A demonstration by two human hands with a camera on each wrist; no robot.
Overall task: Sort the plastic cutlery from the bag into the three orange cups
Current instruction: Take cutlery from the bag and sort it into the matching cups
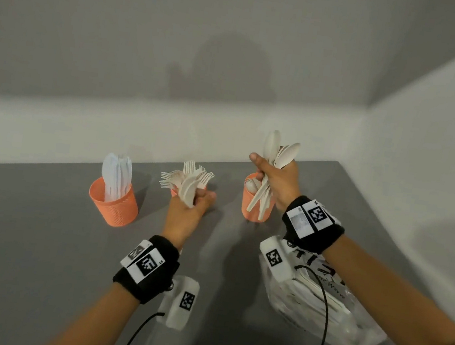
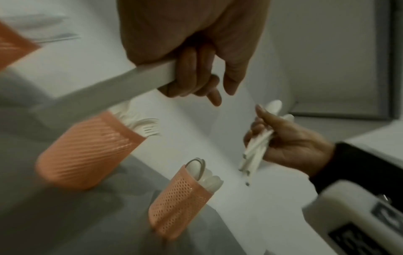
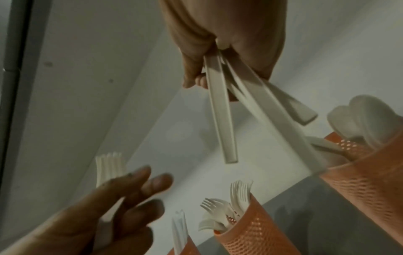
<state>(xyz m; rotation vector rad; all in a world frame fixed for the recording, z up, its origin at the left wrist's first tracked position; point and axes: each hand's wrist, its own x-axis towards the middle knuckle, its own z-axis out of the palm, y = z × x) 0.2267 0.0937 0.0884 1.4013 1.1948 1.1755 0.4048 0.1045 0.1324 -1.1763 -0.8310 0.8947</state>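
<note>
Three orange mesh cups stand in a row on the grey table (image 1: 24, 232). The left cup (image 1: 113, 206) holds white knives. My left hand (image 1: 198, 201) mostly hides the middle cup (image 2: 87, 151), which holds forks; the hand grips a bunch of white forks (image 1: 188, 178) just in front of it. The right cup (image 1: 252, 204) holds spoons. My right hand (image 1: 273, 177) grips a bunch of white spoons (image 1: 277, 150) bowls up, with their handles (image 3: 220, 112) hanging over the right cup (image 3: 370, 172). The clear plastic bag (image 1: 319, 303) lies under my right forearm.
A white wall and ledge run right behind the cups, and another wall closes the right side. Black cables hang from both wrist units above the table. Bare grey table lies to the left and at the front.
</note>
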